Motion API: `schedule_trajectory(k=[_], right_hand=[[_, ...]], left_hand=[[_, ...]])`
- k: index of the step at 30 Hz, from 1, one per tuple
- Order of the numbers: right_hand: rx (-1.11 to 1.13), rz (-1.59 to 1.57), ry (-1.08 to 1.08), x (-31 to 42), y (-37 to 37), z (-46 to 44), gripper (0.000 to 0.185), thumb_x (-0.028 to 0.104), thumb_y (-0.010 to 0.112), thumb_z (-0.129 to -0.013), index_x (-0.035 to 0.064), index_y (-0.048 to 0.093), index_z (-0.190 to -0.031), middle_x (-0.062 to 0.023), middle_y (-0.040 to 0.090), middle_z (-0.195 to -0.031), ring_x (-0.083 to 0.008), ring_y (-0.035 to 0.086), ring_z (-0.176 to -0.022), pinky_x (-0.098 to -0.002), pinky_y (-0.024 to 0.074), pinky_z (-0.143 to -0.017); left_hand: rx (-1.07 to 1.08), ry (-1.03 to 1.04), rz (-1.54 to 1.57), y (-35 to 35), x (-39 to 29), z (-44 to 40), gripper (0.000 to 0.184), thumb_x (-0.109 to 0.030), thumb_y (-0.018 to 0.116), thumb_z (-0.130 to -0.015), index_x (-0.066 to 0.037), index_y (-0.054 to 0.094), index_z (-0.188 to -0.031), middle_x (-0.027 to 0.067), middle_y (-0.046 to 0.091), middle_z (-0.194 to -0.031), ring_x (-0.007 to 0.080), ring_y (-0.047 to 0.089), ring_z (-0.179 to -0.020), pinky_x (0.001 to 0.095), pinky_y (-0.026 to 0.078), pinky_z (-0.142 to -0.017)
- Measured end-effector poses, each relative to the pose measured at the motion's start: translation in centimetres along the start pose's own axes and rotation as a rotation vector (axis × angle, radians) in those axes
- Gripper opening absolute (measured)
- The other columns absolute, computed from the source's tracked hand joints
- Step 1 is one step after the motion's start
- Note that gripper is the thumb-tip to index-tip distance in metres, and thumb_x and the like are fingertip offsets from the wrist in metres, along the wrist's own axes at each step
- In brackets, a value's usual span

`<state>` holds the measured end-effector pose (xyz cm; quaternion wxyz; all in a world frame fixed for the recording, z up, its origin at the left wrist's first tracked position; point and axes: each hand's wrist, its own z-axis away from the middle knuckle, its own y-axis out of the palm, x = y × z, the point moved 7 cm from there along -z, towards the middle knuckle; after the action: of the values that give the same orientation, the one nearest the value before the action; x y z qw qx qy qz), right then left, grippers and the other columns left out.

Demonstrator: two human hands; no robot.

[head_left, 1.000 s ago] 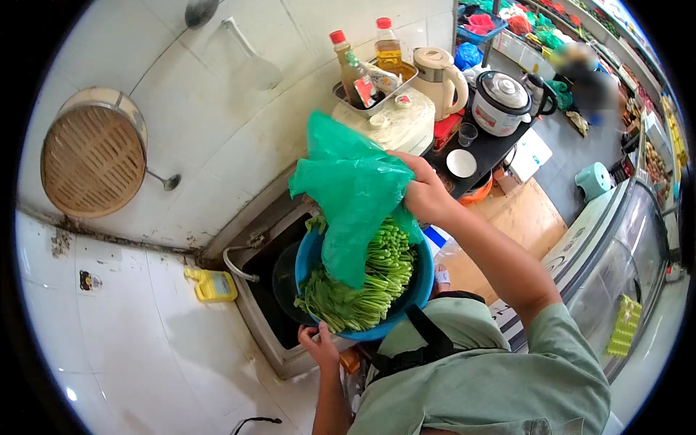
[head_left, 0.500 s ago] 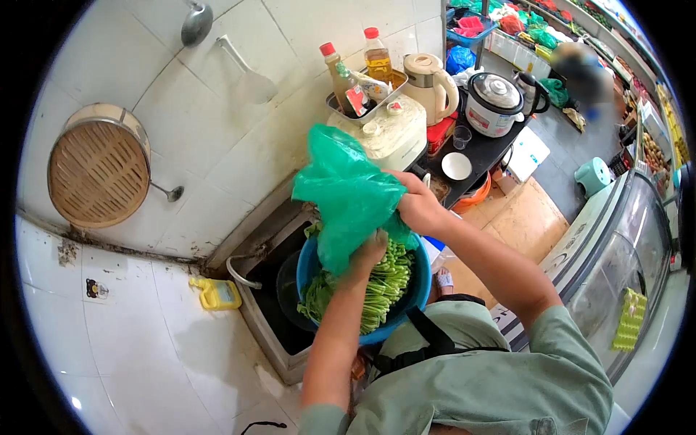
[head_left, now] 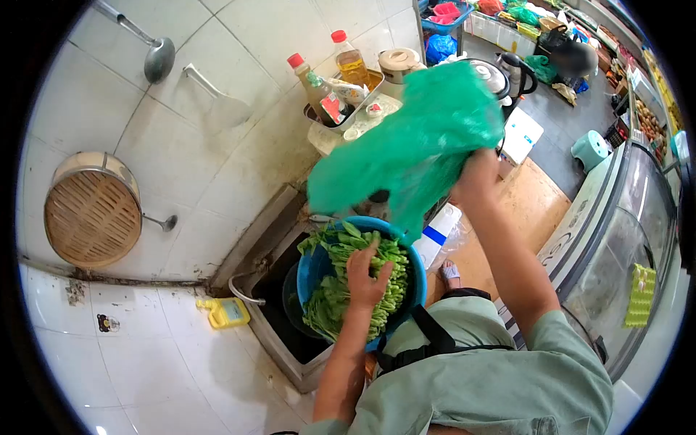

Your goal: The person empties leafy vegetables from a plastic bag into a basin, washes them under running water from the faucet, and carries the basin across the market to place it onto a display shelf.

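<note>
A blue basin point(head_left: 419, 286) stands at the sink's edge, filled with leafy green vegetables point(head_left: 388, 297) whose cut stems point to the right. Resting on top of the greens is my left hand point(head_left: 366, 279), its fingers apart. My right hand point(head_left: 478, 177) is raised to the right beyond the basin, gripping a green plastic bag point(head_left: 435, 138). The bag hangs loose and spread out, blurred by motion, and covers part of the counter behind it. My right fingertips are partly hidden by the bag.
Left of the basin is the sink point(head_left: 301, 362) with its bent tap point(head_left: 245, 291) and a yellow bottle point(head_left: 223, 313). Sauce bottles point(head_left: 319, 90) stand in a tray at the back. A steamer basket point(head_left: 93, 210) hangs on the wall. A glass-topped freezer point(head_left: 616, 246) is at right.
The green bag has lifted off the basin toward the upper right in my right hand. My left hand has let go of the bag and spread over the greens.
</note>
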<state>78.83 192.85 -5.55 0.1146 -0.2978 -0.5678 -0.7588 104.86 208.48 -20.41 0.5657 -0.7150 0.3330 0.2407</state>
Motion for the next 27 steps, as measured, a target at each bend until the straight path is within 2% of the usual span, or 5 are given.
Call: schedule_trajectory(k=[10, 17, 19, 24, 27], right_hand=[[0.292, -0.065, -0.231, 11.4, -8.0, -4.6, 0.040, 0.035, 0.045, -0.106, 0.0050, 0.062, -0.128, -0.0116, 0.066, -0.127, -0.0298, 0.063, -0.114, -0.0458, 0.0519, -0.101], [-0.347, 0.230, -0.401, 17.5, -35.5, -11.0, 0.042, 0.029, 0.047, -0.107, 0.0061, 0.052, -0.142, -0.0115, 0.060, -0.136, -0.0290, 0.061, -0.117, -0.0485, 0.0520, -0.103], [-0.470, 0.310, -0.337, 15.9, -39.4, -8.8, 0.034, 0.023, 0.046, -0.106, 0.0036, 0.057, -0.132, -0.0114, 0.064, -0.127, -0.0270, 0.065, -0.110, -0.0439, 0.0572, -0.095], [-0.838, 0.321, 0.138, 11.0, -51.8, -6.1, 0.070, 0.055, 0.061, -0.096, 0.0127, 0.045, -0.149, -0.0146, 0.052, -0.148, -0.0325, 0.058, -0.127, -0.0433, 0.0560, -0.096], [-0.950, 0.682, 0.375, 5.4, -48.0, -3.5, 0.092, 0.070, 0.068, -0.085, 0.0176, 0.037, -0.154, -0.0104, 0.039, -0.155, -0.0360, 0.050, -0.131, -0.0501, 0.0516, -0.094]], left_hand=[[0.061, 0.064, -0.160, 3.0, -3.5, -2.5, 0.036, -0.040, 0.074, -0.090, -0.006, 0.076, -0.103, 0.0141, 0.070, -0.105, 0.0342, 0.063, -0.104, 0.0491, 0.043, -0.100], [0.071, -0.002, -0.100, 1.0, -2.4, -2.9, 0.077, -0.055, 0.072, -0.091, -0.009, 0.050, -0.149, 0.0224, 0.054, -0.142, 0.0392, 0.049, -0.135, 0.0516, 0.033, -0.117], [-0.075, -0.047, 0.153, -0.9, -2.1, -2.7, 0.074, -0.050, 0.073, -0.092, -0.007, 0.051, -0.147, 0.0226, 0.053, -0.143, 0.0401, 0.048, -0.136, 0.0519, 0.037, -0.115], [-0.456, -0.232, -0.104, -8.1, 2.9, -2.7, 0.050, -0.029, 0.072, -0.095, -0.002, 0.058, -0.134, 0.0209, 0.061, -0.129, 0.0384, 0.058, -0.120, 0.0474, 0.045, -0.105], [-0.283, -0.770, -0.214, -10.1, 9.9, -3.2, 0.077, -0.057, 0.068, -0.094, -0.014, 0.043, -0.152, 0.0198, 0.030, -0.159, 0.0400, 0.029, -0.147, 0.0641, 0.037, -0.113]])
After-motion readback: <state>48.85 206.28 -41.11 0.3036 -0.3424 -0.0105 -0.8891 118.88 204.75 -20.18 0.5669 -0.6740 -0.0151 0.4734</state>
